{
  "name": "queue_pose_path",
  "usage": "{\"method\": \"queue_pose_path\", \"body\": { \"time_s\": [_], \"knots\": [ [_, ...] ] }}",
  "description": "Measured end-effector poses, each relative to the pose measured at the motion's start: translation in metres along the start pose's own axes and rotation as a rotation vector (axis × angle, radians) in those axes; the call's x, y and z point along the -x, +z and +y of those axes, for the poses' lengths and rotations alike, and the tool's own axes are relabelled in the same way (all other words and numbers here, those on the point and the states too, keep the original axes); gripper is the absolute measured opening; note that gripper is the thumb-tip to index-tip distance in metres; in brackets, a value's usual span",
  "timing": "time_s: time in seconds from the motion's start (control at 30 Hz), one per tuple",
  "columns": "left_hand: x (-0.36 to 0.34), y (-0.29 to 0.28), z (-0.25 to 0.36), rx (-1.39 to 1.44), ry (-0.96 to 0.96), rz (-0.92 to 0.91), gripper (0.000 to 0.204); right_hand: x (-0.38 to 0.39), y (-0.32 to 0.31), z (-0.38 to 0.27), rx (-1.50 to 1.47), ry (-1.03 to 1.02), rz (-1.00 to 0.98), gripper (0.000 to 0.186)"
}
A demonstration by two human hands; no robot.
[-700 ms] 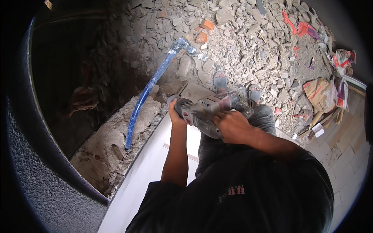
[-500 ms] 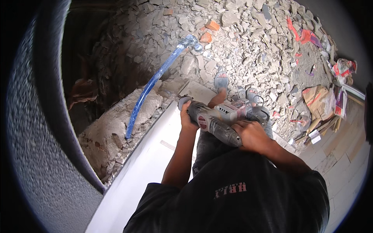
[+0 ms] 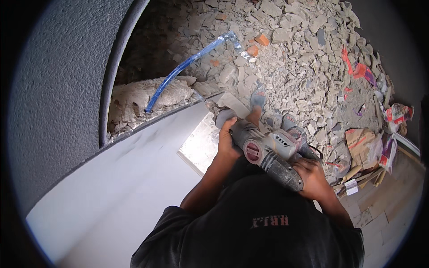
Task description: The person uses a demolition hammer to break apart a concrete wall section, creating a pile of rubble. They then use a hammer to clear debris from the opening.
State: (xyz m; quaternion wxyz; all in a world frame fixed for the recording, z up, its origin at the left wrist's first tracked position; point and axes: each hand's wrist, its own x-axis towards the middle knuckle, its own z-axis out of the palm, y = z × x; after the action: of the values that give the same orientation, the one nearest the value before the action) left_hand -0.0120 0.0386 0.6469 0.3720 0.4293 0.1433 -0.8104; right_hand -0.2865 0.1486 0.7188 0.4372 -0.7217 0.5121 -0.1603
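Since the earlier frames: rotary hammer drill (image 3: 263, 152) and both hands sit lower and more central in the view; grey textured wall (image 3: 53, 98) fills more of the left side; blue hose now runs up toward the top edge.

Item 1. Rotary hammer drill, grey body with dark handle and a red round badge on its side. Held above the rubble-covered floor (image 3: 304, 58), nose pointing up-left toward the broken wall edge (image 3: 147, 96), where the bit end (image 3: 210, 106) lies just beside the crumbled masonry.

Item 2. Left hand (image 3: 228, 140). Grip closed around the front barrel of the drill, fingers wrapped over it.

Item 3. Right hand (image 3: 313, 178). Grip closed around the rear handle of the drill.

Item 4. Blue hose (image 3: 187, 64). Runs from the broken masonry up-right across the rubble to a pale fitting.

Item 5. White panel (image 3: 116, 192). Smooth, slanting from lower left up to the drill nose, under the left forearm.

Item 6. Foot in a grey sandal (image 3: 258, 99), on the rubble just beyond the drill.

Item 7. Orange brick fragments (image 3: 261, 41) among grey debris, near the hose's far end.

Item 8. Torn sacks and wrappers (image 3: 362, 143), red, brown and white, along the floor's right edge.

Item 9. Dark shirt (image 3: 250, 228), lower middle of view.
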Motion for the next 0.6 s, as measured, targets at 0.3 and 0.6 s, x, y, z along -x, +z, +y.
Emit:
{"method": "queue_pose_path", "body": {
  "time_s": [0.3,0.6],
  "knots": [
    [0.046,-0.022,-0.030,-0.031,0.164,0.209,0.038,0.037,-0.002,-0.022,0.051,-0.193,0.122,0.026],
    [0.047,-0.034,-0.002,-0.060,0.281,0.151,0.045,-0.005,-0.007,-0.050,0.078,-0.254,0.151,0.021]
  ]
}}
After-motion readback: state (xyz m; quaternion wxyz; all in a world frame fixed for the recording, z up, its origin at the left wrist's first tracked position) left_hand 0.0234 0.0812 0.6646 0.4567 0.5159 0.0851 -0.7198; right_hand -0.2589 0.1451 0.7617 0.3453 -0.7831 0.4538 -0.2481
